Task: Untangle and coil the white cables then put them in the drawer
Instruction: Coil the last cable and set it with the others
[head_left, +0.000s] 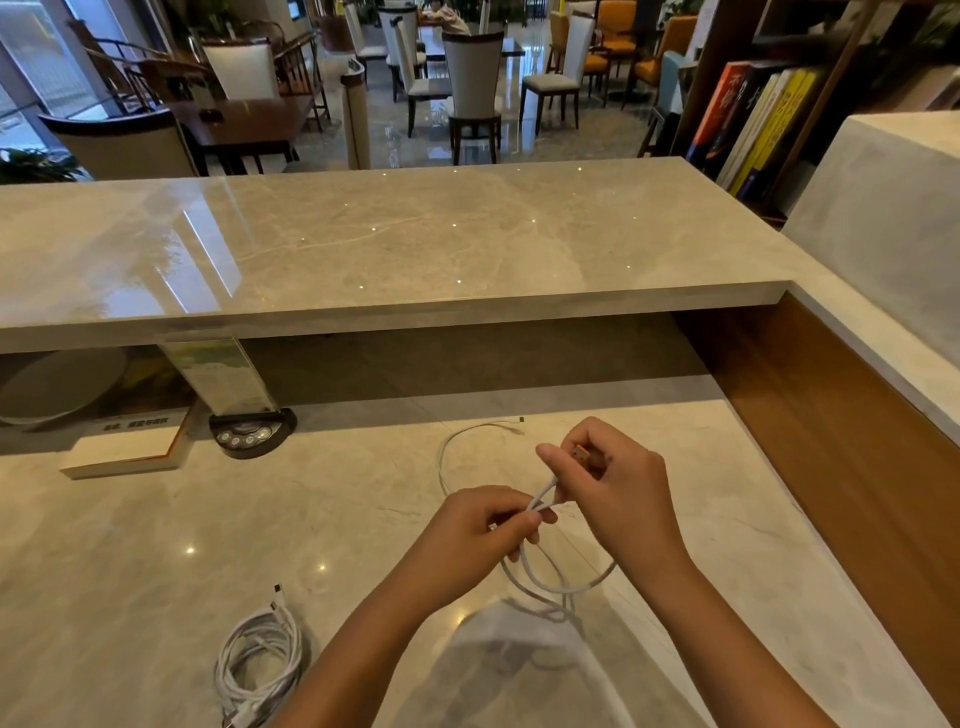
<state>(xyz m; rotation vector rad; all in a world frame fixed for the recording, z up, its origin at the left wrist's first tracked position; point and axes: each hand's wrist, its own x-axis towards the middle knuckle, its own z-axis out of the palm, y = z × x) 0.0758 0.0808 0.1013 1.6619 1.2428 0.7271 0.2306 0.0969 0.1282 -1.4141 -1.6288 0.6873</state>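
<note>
Both hands hold one white cable (558, 586) above the marble desk (156, 545). My right hand (618, 483) pinches its orange-tipped USB plug (581, 456). My left hand (483, 530) pinches the doubled cable just below that. A loop of it hangs under my hands, and the far end curves away over the desk to a small plug (519, 421). A second bundle of white cables (260, 660) lies coiled on the desk at the lower left, apart from both hands. No drawer is in view.
A raised marble counter (389, 244) runs across behind the desk. Under it at the left sit a leaflet stand on a black base (249, 431), a white book (130, 447) and a round grey disc (57, 384). A wood-lined wall (831, 441) closes the right side.
</note>
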